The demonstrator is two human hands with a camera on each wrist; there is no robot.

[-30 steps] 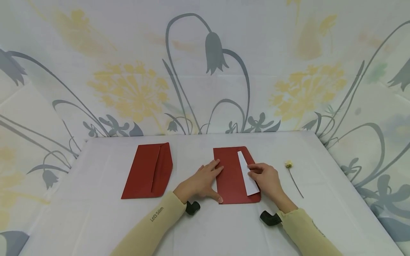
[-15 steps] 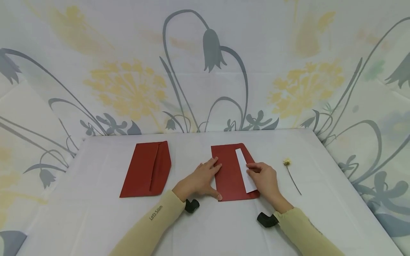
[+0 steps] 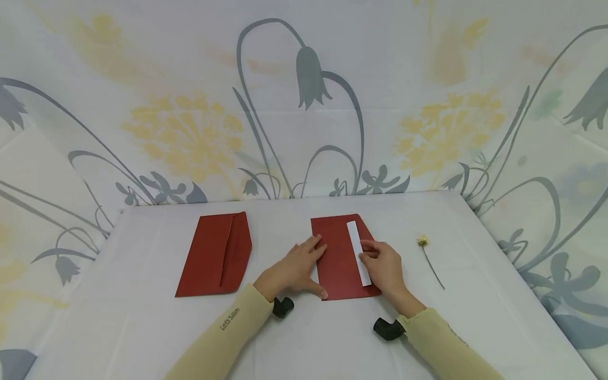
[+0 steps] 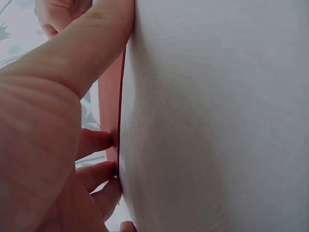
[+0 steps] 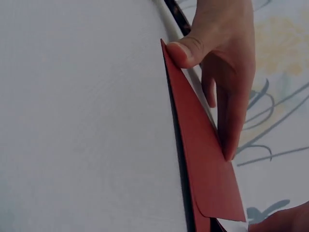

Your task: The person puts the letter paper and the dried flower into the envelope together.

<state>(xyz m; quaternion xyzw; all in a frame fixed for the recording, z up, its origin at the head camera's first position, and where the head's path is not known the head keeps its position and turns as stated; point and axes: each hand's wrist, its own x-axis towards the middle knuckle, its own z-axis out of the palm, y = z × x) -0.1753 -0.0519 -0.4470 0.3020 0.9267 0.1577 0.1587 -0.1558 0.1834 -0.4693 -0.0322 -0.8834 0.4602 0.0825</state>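
White card (image 3: 358,254) slid leftward, touching right grip (image 3: 386,268).

We see a red envelope (image 3: 334,258) flat, flap (image 3: 363,229) toward the counter's (image 3: 313,343) right edge, a narrow white paper strip (image 3: 362,270) showing beside the flap.

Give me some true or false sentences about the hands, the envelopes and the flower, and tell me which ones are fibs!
1. The left hand touches the right envelope. True.
2. Both hands are on the left envelope. False: neither hand touches the left envelope.
3. White paper shows against the right envelope's red. True.
4. The flower lies between the two envelopes. False: the yellow flower lies to the right of the right hand.
5. One envelope is blue. False: both are red.
6. The sleeves are pale yellow-green. True.
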